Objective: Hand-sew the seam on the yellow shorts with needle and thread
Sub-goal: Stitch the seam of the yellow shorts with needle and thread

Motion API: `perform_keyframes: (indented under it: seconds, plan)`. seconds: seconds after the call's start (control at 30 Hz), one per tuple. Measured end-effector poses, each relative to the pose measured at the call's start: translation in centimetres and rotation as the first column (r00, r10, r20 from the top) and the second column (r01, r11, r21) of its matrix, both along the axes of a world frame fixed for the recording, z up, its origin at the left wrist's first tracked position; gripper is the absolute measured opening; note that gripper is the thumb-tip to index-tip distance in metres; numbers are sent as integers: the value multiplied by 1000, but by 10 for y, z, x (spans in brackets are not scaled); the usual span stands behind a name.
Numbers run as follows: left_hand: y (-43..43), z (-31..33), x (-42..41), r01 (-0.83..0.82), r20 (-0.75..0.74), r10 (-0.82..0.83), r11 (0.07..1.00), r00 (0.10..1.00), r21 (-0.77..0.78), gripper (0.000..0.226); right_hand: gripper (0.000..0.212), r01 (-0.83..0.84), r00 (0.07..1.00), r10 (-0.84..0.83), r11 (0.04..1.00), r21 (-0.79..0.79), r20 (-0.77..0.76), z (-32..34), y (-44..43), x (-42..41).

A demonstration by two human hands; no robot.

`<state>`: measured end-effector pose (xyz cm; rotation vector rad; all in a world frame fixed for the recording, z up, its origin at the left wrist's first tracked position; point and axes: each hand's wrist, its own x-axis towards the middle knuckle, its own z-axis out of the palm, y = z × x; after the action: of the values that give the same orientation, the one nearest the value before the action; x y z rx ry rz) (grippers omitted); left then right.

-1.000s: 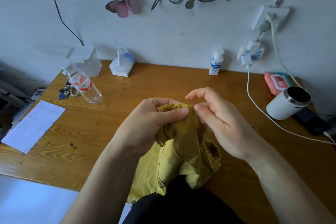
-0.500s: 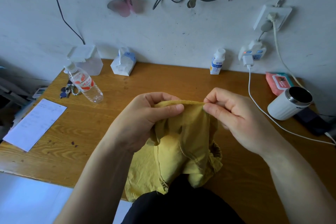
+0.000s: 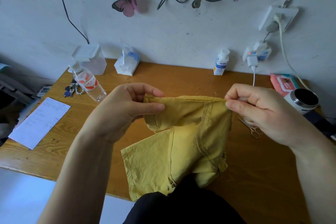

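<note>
**1. Work piece.** The yellow shorts (image 3: 181, 132) hang between the 2 grips. The top edge is stretched level above the surface (image 3: 181, 80), and the rest drapes down toward the lap. The step in hand appears to be tensioning the seam for the next stitch. Keep the edge taut but not strained, so the seam lies flat and the stitches space evenly.

**2. Left hand (image 3: 127, 107).** Its grip pinches the left end of the edge between thumb and curled fingers. Use it as the anchor and hold it steady.

**3. Right hand (image 3: 258, 112).** Its grip pinches the right end of the edge. A thin dark needle (image 3: 228, 95) projects just above the fingertips. The thread is too fine to trace. Enter the needle close to the edge and draw the thread away from the left grip.

**4. Scissors (image 3: 254, 131).** These lie on the surface just below the right grip, within reach for cutting.

**Containers**
- Clear box (image 3: 91, 60), well beyond the left grip: the lid is on and the contents cannot be told.
- Water bottle (image 3: 89, 85), beyond the left grip: it is tilted and capped, and the liquid level is unclear.
- White cup (image 3: 301, 100), just right of the right grip: the mouth is open and the interior is dark.
- Tissue pack (image 3: 127, 63), beyond and between the grips: a tissue protrudes from it.
- Small white bottle (image 3: 221, 63), beyond the right grip: it is capped and the contents are hidden.
</note>
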<state>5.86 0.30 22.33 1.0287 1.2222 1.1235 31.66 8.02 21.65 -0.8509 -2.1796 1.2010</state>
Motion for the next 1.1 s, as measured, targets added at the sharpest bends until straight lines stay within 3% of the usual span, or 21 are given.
perform_keyframes:
  seconds: [0.33,0.63,0.83,1.1]
  plan:
    - [-2,-8,4,-87,190,66,991,980,105,24,18,-29,996,11,975,-220,-84,-4,3,6]
    - [-5,-8,11,-184,32,181,969,983,166,19,15,-28,994,4,974,-225,-108,-11,6,9]
    - [-6,-9,16,-249,89,236,953,968,171,24,25,-37,993,10,974,-224,-120,-11,5,10]
    - [-4,-16,27,-273,83,263,947,961,167,8,17,-17,996,0,980,-196,-90,-7,0,5]
